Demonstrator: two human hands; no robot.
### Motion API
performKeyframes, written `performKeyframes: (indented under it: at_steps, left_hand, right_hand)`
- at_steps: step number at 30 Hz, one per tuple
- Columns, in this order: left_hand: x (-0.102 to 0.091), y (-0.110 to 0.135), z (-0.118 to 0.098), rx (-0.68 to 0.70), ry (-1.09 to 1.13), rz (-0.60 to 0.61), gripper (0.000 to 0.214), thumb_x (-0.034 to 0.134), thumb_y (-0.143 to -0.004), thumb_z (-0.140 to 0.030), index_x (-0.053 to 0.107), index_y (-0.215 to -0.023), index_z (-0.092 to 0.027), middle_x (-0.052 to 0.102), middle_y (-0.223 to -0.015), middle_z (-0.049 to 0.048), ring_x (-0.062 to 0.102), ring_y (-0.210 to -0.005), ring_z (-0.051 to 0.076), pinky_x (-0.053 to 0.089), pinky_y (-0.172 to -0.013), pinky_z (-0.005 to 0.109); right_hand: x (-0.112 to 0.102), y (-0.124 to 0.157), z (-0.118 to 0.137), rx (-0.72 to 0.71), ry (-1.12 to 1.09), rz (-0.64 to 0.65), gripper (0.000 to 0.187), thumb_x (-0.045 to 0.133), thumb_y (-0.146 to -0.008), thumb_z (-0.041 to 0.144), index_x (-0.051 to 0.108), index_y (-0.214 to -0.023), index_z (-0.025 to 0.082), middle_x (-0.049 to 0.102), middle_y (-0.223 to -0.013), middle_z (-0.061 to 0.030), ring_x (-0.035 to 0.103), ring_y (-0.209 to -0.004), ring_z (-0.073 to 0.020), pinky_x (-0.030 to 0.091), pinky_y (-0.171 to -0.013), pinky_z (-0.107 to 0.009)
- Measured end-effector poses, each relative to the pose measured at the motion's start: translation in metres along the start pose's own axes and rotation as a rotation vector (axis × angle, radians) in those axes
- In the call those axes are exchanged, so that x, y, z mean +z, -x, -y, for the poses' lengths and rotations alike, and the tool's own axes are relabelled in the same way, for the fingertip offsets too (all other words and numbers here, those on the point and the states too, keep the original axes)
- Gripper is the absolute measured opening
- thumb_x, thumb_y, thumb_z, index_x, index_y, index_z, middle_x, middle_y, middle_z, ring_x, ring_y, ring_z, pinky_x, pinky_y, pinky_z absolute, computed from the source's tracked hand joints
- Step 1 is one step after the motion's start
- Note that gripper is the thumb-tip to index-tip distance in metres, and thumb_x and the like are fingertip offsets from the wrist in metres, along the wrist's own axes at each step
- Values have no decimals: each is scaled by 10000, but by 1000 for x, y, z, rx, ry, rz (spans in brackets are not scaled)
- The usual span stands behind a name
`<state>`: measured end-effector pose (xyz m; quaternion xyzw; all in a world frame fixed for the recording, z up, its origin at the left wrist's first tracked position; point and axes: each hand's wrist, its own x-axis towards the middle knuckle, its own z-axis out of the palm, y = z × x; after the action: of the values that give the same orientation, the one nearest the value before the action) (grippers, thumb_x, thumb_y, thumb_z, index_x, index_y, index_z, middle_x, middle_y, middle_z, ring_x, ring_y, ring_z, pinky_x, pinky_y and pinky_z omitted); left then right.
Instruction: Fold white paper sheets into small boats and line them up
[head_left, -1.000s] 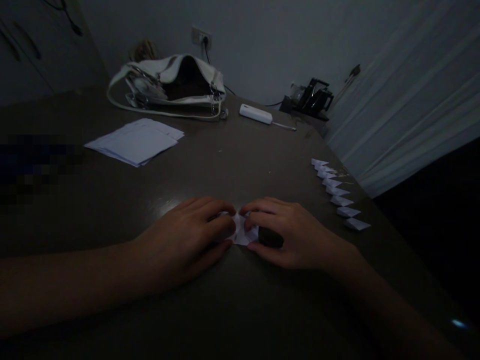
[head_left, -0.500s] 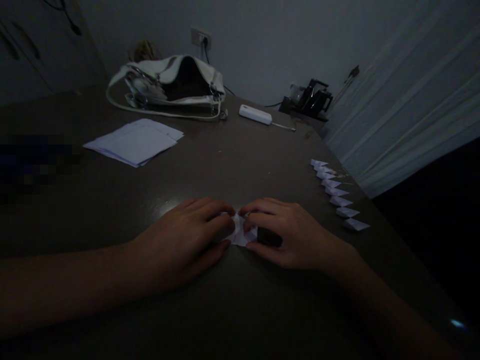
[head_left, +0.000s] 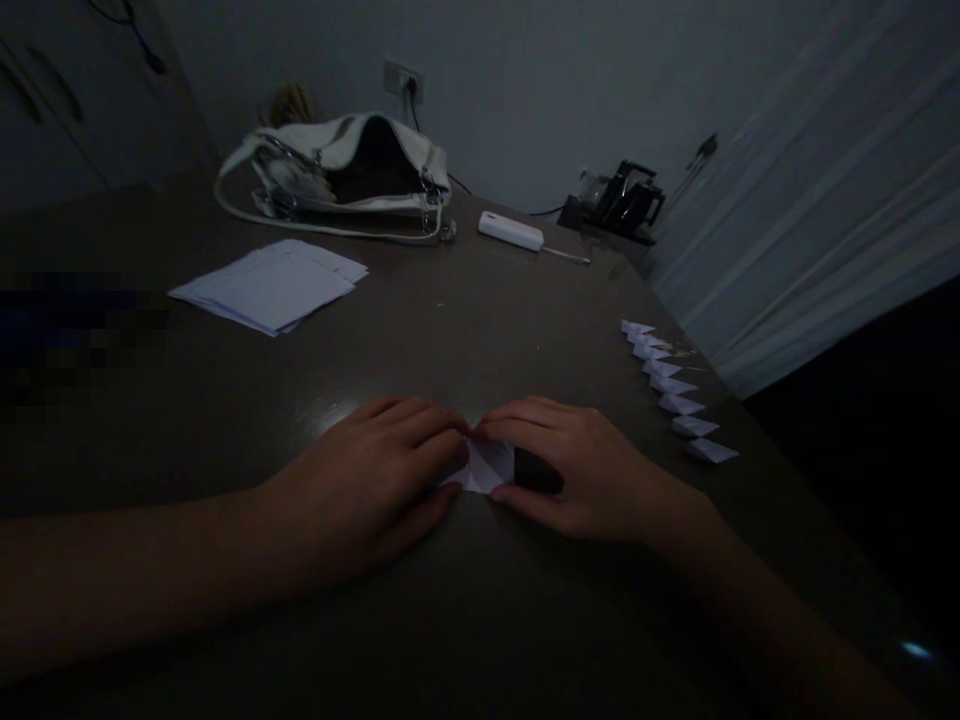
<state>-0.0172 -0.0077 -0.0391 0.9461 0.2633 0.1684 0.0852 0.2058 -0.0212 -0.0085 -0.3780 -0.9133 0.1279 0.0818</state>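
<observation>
A small folded white paper piece (head_left: 486, 467) lies on the dark table (head_left: 480, 330) between my hands. My left hand (head_left: 367, 485) rests palm down, its fingertips pressed on the paper's left edge. From the other side my right hand (head_left: 577, 470) curls over the piece, thumb under its lower edge and fingers pinching the top. The fingertips of both hands meet above the paper. Part of the piece is hidden beneath my fingers.
A row of several folded white paper pieces (head_left: 671, 390) runs along the table's right edge. A stack of white sheets (head_left: 270, 285) lies at the left, a white handbag (head_left: 345, 175) behind it, a white power bank (head_left: 511, 229) and a black object (head_left: 622, 200) at the back.
The fingers of both hands have drawn closer together at the top of the paper, and the piece now lies flatter with a smooth face showing. Both arms stay in place.
</observation>
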Motion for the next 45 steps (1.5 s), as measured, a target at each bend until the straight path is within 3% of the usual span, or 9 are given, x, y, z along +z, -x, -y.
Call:
performKeyframes:
  at_steps: [20,36,45]
  left_hand:
    - [0,0,-2,7,-100,10,170,439,-884,-255,565,-987,-207,610,-1113,58,547,-1017,239,377,-883,446]
    - [-1,0,-3,-7,-101,20,188,421,-893,-268,568,-991,-206,614,-1095,62,548,-998,233,377,-878,433]
    - [-1,-1,-4,7,-109,-16,193,449,-883,-256,594,-1000,-207,635,-1065,64,567,-985,245,385,-880,438]
  right_hand:
    - [-1,-1,7,29,28,28,367,600,-827,309,573,-1161,160,570,-1175,-78,534,-1054,-207,447,-883,-340]
    - [4,-3,3,38,12,3,322,558,-831,199,551,-1150,152,579,-1136,-89,532,-1022,-211,432,-877,-340]
    - [1,-3,8,146,75,-14,310,599,-801,246,589,-1108,201,583,-1024,-62,521,-957,-214,405,-825,-359]
